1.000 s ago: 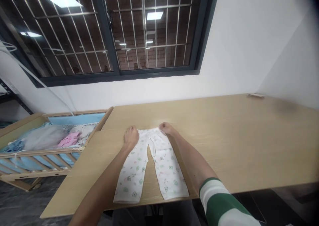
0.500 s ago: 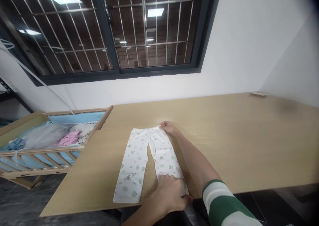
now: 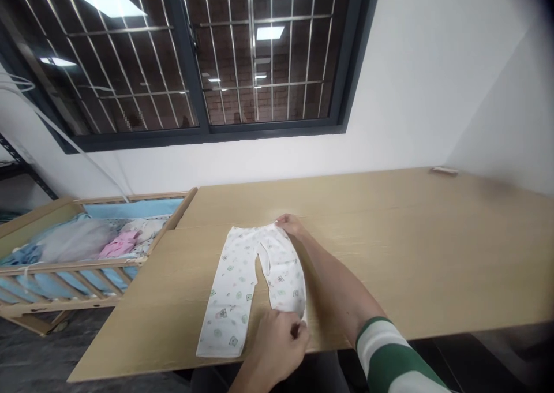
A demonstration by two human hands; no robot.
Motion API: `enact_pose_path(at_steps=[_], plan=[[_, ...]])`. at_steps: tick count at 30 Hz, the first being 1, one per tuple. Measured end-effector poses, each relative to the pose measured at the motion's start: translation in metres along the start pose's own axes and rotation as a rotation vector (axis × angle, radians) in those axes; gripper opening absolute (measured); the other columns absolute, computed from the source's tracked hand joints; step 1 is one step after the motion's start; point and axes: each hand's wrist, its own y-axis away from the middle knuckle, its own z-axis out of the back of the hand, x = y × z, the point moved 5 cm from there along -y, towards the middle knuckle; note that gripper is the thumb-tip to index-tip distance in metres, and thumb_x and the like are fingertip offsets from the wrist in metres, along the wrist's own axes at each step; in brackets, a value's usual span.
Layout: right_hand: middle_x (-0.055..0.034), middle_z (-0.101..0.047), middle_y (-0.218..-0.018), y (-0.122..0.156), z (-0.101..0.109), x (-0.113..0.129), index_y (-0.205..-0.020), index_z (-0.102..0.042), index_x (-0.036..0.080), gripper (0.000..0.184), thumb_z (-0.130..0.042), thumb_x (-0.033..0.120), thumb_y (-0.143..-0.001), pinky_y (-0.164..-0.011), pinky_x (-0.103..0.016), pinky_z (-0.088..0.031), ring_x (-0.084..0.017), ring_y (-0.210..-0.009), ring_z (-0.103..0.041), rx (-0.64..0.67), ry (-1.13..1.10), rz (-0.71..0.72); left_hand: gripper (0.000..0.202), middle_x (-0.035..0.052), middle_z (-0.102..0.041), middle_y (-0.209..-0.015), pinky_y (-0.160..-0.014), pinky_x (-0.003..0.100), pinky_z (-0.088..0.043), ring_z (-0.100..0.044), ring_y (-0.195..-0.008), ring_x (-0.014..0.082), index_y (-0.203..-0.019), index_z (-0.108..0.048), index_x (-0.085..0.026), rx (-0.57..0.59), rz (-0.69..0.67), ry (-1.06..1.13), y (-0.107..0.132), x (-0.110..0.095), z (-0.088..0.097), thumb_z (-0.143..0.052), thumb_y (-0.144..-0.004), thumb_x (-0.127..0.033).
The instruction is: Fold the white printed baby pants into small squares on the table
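A pair of white baby pants [image 3: 234,277] with small green and grey prints lies on the wooden table, waistband away from me and legs toward me. My right hand [image 3: 289,224] pinches the waistband's right corner, its arm stretched across the table beside the garment. My left hand [image 3: 281,341] is closed on the lower end of the right leg, near the table's front edge, and hides the hem. That leg bulges outward between my hands. The left leg lies flat, its hem close to the front edge.
The table [image 3: 389,254] reaches to the wall, with a small flat object [image 3: 444,171] at its far right. To the left stands a wooden crib [image 3: 78,266] holding folded cloth, including a pink piece [image 3: 120,244]. A barred window [image 3: 268,64] is above.
My left hand has moved left and slightly lower, drawing the right leg's lower end inward. The right hand stays at the waistband corner. The view has tilted slightly upward.
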Motion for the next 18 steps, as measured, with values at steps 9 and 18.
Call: enact_pose_path(at_steps=[9, 18], plan=[[0.0006, -0.066, -0.071, -0.015, -0.073, 0.061, -0.095, -0.059, 0.017, 0.023, -0.073, 0.018, -0.076, -0.054, -0.019, -0.045, -0.011, -0.061, -0.061, 0.000, 0.083, 0.030, 0.047, -0.0004, -0.058, -0.049, -0.057, 0.024, -0.040, -0.056, -0.052, 0.0148, -0.054, -0.053, -0.022, -0.532, 0.167, 0.216, 0.078, 0.093, 0.043, -0.040, -0.096, -0.041], [-0.0008, -0.065, -0.076, -0.002, -0.159, 0.087, -0.095, -0.058, 0.019, 0.024, -0.066, 0.010, -0.075, -0.058, -0.021, -0.043, -0.014, -0.068, -0.060, 0.043, 0.285, 0.074, 0.038, 0.0018, -0.068, -0.060, -0.058, 0.027, -0.035, -0.066, -0.061, 0.0192, -0.060, -0.056, -0.024, -0.537, 0.420, -0.208, 0.116, 0.148, 0.058, -0.040, -0.093, -0.033]])
